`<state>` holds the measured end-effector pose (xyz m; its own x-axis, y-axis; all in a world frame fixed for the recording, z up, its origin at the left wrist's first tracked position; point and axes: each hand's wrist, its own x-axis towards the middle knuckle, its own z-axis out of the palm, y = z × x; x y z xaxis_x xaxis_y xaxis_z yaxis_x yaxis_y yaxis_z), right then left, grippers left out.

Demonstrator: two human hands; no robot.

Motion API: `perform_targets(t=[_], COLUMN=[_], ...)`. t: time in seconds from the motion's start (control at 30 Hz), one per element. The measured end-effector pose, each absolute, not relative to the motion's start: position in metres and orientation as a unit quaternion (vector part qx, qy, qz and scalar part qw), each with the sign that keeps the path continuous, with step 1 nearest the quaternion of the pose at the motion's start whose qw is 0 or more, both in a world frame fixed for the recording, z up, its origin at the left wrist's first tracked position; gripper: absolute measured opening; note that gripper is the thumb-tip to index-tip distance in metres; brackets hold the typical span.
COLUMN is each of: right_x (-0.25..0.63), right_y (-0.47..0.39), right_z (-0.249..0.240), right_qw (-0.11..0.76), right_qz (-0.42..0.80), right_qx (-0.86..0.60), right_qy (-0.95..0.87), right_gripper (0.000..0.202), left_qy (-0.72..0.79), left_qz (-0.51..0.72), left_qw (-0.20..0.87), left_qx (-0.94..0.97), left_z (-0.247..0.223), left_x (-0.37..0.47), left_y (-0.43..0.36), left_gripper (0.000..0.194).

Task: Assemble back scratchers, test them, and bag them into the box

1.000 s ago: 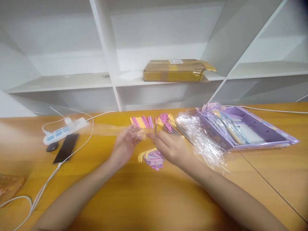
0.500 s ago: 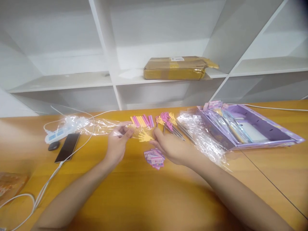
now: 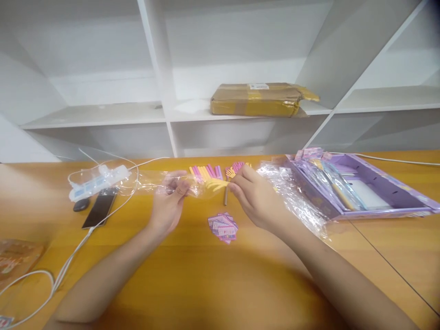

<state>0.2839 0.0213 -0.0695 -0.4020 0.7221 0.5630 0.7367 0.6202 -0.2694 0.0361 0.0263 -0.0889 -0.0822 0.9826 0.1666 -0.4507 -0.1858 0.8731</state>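
A long clear plastic bag (image 3: 144, 181) is pinched in my left hand (image 3: 169, 197), its one end stretching left over the power strip. My right hand (image 3: 255, 197) grips a yellow hand-shaped piece (image 3: 216, 184) by its end, with the fingers of the piece at the bag's right end. Behind them lie yellow, pink and purple sticks (image 3: 206, 172) in a row. Pink and yellow hand-shaped pieces (image 3: 237, 167) on metal rods are partly hidden by my right hand. Below, small pink and purple cards (image 3: 223, 228) lie in a pile.
Clear plastic bags (image 3: 292, 197) lie beside a purple box (image 3: 371, 183) holding packaged items. At left are a power strip (image 3: 99, 181), a phone (image 3: 99, 208), a black object (image 3: 81, 205) and white cables. A taped carton (image 3: 264, 99) rests on the shelf.
My right hand has shifted slightly right and up and now covers more of the rods. The yellow piece has turned edge-on beside the bag's end. The view has shifted slightly.
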Motion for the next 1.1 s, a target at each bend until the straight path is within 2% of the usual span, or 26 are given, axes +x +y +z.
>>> perform_targets(t=[0.13,0.27,0.47,0.6,0.77,0.9,1.0,1.1], right_x=[0.286,0.288,0.287,0.285,0.277,0.267,0.266,0.275], right_y=[0.024,0.026,0.025,0.023,0.016,0.009,0.008,0.012], right_z=[-0.071,-0.075,-0.077,-0.08,-0.077,-0.074,-0.073,-0.07], right_qw=[0.333,0.317,0.308,0.339,0.387,0.4,0.409,0.35], right_qz=[-0.033,-0.103,-0.136,-0.051,0.163,0.306,0.334,0.321], right_qx=[-0.409,-0.383,-0.345,-0.374,-0.416,-0.473,-0.474,-0.47], right_qy=[-0.849,-0.861,-0.876,-0.862,-0.807,-0.723,-0.705,-0.744], right_gripper=[0.033,0.036,0.038,0.038,0.036,0.052,0.058,0.046], left_qy=[0.311,0.299,0.313,0.325,0.334,0.342,0.344,0.338], left_qz=[0.641,0.606,0.604,0.608,0.594,0.566,0.543,0.606], left_qw=[0.581,0.623,0.623,0.598,0.58,0.587,0.604,0.567], left_qx=[0.394,0.394,0.386,0.41,0.446,0.467,0.472,0.444], left_z=[-0.088,-0.093,-0.098,-0.099,-0.104,-0.116,-0.118,-0.105], left_x=[0.037,0.037,0.039,0.044,0.047,0.053,0.055,0.047], left_y=[0.025,0.026,0.027,0.025,0.022,0.016,0.015,0.023], left_gripper=[0.037,0.037,0.031,0.03,0.028,0.033,0.03,0.029])
